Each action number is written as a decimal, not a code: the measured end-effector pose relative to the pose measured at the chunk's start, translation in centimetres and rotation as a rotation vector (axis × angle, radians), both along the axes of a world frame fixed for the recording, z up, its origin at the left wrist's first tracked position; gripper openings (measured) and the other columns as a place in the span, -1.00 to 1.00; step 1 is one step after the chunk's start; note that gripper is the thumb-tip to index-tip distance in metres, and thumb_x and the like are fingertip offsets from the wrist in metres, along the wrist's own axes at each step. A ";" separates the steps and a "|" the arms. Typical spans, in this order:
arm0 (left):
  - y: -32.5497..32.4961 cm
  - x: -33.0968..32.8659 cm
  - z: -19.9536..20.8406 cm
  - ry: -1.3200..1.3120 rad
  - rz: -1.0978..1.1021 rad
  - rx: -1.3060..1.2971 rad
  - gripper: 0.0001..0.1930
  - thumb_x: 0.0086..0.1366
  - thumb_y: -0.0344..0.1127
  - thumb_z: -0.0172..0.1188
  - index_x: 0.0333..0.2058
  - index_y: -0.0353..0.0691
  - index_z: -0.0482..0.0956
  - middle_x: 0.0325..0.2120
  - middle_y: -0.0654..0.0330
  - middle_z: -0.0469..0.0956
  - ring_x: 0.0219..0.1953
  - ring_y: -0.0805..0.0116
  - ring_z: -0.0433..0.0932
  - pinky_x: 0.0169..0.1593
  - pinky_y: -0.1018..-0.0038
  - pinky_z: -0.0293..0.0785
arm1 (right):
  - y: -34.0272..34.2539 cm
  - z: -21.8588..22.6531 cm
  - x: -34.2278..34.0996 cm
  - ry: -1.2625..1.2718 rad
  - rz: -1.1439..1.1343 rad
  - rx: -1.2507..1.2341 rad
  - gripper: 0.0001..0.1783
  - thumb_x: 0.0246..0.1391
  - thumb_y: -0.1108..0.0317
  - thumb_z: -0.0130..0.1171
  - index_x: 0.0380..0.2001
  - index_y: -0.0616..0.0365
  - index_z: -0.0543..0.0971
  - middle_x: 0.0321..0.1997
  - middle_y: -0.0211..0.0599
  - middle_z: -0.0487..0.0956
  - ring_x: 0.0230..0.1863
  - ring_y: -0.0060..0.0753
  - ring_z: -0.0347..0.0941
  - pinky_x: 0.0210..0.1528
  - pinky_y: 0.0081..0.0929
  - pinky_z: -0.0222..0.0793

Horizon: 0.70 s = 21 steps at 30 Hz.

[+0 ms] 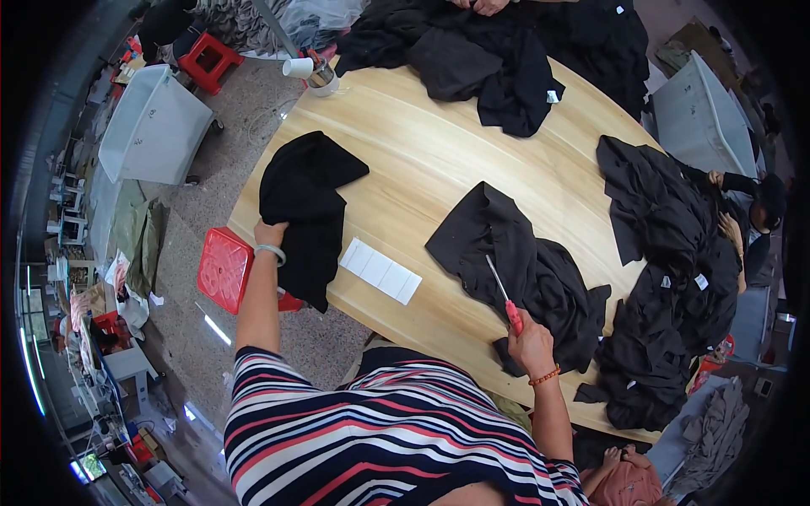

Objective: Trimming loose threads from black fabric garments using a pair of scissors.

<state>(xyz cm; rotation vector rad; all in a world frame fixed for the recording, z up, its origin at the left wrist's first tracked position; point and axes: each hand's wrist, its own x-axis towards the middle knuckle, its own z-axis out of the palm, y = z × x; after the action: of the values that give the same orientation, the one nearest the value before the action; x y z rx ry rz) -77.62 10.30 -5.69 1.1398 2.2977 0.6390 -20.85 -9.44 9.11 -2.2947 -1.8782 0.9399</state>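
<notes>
At the table's left edge, my left hand (272,234) is closed on a black garment (308,202), which lies partly on the table and hangs over the edge. My right hand (531,344) grips a red-handled tool (514,315) with a long, thin metal shaft pointing away from me; its exact kind is unclear. Beneath this tool lies a crumpled dark garment (489,232), spread toward the table's near right. A white paper strip (380,270) divided by lines lies between the two garments.
Dark garments (666,270) cover the right of the wooden table (422,143), where another person works. More garments (472,67) lie at the far side near a person's hands. A holder with tools (321,78) stands far left. Red stools (224,268) and a white bin (156,126) are leftward.
</notes>
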 end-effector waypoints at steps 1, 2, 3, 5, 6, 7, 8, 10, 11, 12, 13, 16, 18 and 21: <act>0.6 0.3 0.6 -0.105 -0.007 0.128 -0.36 -0.13 -0.35 0.42 0.02 -0.36 0.48 -0.16 -0.07 0.60 -0.12 0.03 0.59 -0.02 0.33 0.48 | 0.1 0.2 0.2 -0.006 -0.017 0.000 -0.67 0.08 0.27 0.11 -0.05 0.00 0.49 -0.43 0.01 0.60 -0.34 0.10 0.55 -0.26 -0.07 0.45; 1.0 0.4 2.0 -0.211 -0.013 0.255 -0.48 -0.11 -0.39 0.38 -0.08 -0.35 0.57 -0.22 -0.01 0.64 -0.18 0.11 0.62 -0.07 0.35 0.50 | 0.0 0.3 0.3 -0.011 -0.034 -0.001 -0.67 0.08 0.28 0.11 -0.05 0.00 0.49 -0.42 0.01 0.60 -0.34 0.10 0.55 -0.26 -0.08 0.46; 2.0 0.5 3.4 -0.194 -0.009 0.309 -0.48 -0.08 -0.41 0.35 -0.05 -0.36 0.55 -0.20 0.05 0.63 -0.18 0.24 0.60 -0.06 0.40 0.49 | 0.0 0.2 0.5 -0.014 -0.043 -0.005 -0.67 0.08 0.28 0.11 -0.05 0.00 0.49 -0.42 0.01 0.60 -0.34 0.10 0.55 -0.26 -0.08 0.46; 3.8 0.7 8.0 -0.371 -0.054 0.458 -0.49 -0.02 -0.48 0.27 0.00 -0.39 0.51 -0.13 0.05 0.60 -0.11 0.26 0.57 0.00 0.42 0.46 | -0.3 0.0 1.2 -0.011 -0.046 0.025 -0.66 0.08 0.29 0.11 -0.04 0.00 0.49 -0.42 0.01 0.60 -0.34 0.09 0.55 -0.26 -0.07 0.45; 4.6 -0.8 9.4 -0.422 -0.068 0.479 -0.49 0.01 -0.52 0.23 0.02 -0.40 0.49 -0.10 0.06 0.58 -0.08 0.27 0.56 0.03 0.43 0.44 | -0.3 0.0 1.2 -0.007 -0.034 0.021 -0.66 0.08 0.29 0.11 -0.04 0.00 0.49 -0.42 0.01 0.60 -0.34 0.09 0.55 -0.26 -0.07 0.45; 5.8 0.9 11.6 -0.468 -0.116 0.549 -0.48 0.01 -0.52 0.24 0.03 -0.38 0.48 -0.09 0.07 0.57 -0.07 0.27 0.55 0.03 0.43 0.43 | -0.4 -0.1 1.5 -0.014 -0.056 0.037 -0.65 0.07 0.30 0.11 -0.03 0.00 0.49 -0.42 0.02 0.60 -0.34 0.10 0.55 -0.25 -0.07 0.45; 6.7 2.5 14.0 -0.380 -0.207 0.612 -0.48 0.02 -0.49 0.27 0.04 -0.33 0.49 -0.08 0.11 0.57 -0.05 0.29 0.55 0.04 0.43 0.43 | -0.5 -0.2 1.6 -0.016 -0.075 0.054 -0.65 0.07 0.30 0.12 -0.03 0.00 0.49 -0.43 0.02 0.60 -0.34 0.10 0.55 -0.25 -0.07 0.45; 8.2 3.5 14.6 -0.286 -0.261 0.700 -0.47 0.03 -0.39 0.34 0.04 -0.30 0.49 -0.09 0.09 0.59 -0.05 0.27 0.55 0.04 0.42 0.42 | -0.6 -0.2 1.8 -0.015 -0.087 0.052 -0.65 0.07 0.30 0.12 -0.03 0.00 0.49 -0.43 0.02 0.60 -0.35 0.10 0.55 -0.25 -0.06 0.44; 8.9 3.6 14.2 -0.146 -0.320 0.679 -0.45 0.02 -0.32 0.37 0.04 -0.28 0.49 -0.09 0.06 0.59 -0.05 0.22 0.56 0.04 0.41 0.42 | -0.7 -0.1 1.8 -0.012 -0.102 0.054 -0.65 0.07 0.30 0.12 -0.03 -0.01 0.49 -0.43 0.02 0.59 -0.35 0.11 0.55 -0.25 -0.06 0.44; 9.6 4.0 13.9 -0.008 -0.384 0.657 -0.42 0.02 -0.25 0.39 0.04 -0.26 0.49 -0.09 0.03 0.60 -0.05 0.17 0.57 0.03 0.41 0.42 | -0.5 -0.5 1.7 0.007 -0.110 0.049 -0.64 0.06 0.31 0.12 -0.03 -0.02 0.48 -0.43 0.01 0.59 -0.35 0.10 0.54 -0.26 -0.05 0.44; 10.0 5.1 13.1 0.121 -0.499 0.578 -0.35 0.02 -0.17 0.39 0.09 -0.24 0.43 -0.16 -0.03 0.61 -0.07 0.04 0.58 0.02 0.38 0.43 | -0.6 -0.8 1.7 0.008 -0.107 0.065 -0.64 0.06 0.31 0.12 -0.03 -0.02 0.48 -0.43 0.01 0.59 -0.34 0.10 0.54 -0.26 -0.06 0.44; 8.3 3.6 6.3 0.335 -0.534 0.029 -0.30 0.03 -0.18 0.38 0.17 -0.16 0.36 0.00 -0.02 0.52 0.11 -0.01 0.44 0.11 0.24 0.37 | 0.2 -0.3 0.8 0.059 -0.081 0.059 -0.65 0.04 0.33 0.12 -0.05 -0.01 0.49 -0.42 0.00 0.59 -0.32 0.07 0.55 -0.26 -0.07 0.44; 6.2 14.3 6.9 0.758 -0.325 -0.324 -0.25 0.02 -0.20 0.37 0.22 -0.09 0.29 0.20 -0.03 0.29 0.29 -0.08 0.17 0.22 0.04 0.19 | -0.6 -0.2 1.0 0.046 -0.117 0.028 -0.67 0.03 0.33 0.11 -0.07 0.00 0.49 -0.43 0.01 0.58 -0.33 0.05 0.55 -0.27 -0.08 0.45; 2.3 22.3 6.0 0.630 -0.855 0.298 -0.19 0.00 -0.21 0.35 0.27 -0.03 0.23 0.29 -0.06 0.10 0.36 -0.18 -0.05 0.29 -0.09 -0.02 | -2.6 -1.2 1.4 0.055 -0.096 0.034 -0.66 0.05 0.29 0.12 -0.06 -0.01 0.49 -0.45 -0.02 0.59 -0.37 0.04 0.55 -0.31 -0.10 0.44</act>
<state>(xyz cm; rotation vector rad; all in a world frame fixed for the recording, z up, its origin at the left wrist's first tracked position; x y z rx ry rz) -55.32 12.58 0.31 2.5328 1.8558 0.2946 -19.49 -12.06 7.94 -2.2922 -1.7327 0.9407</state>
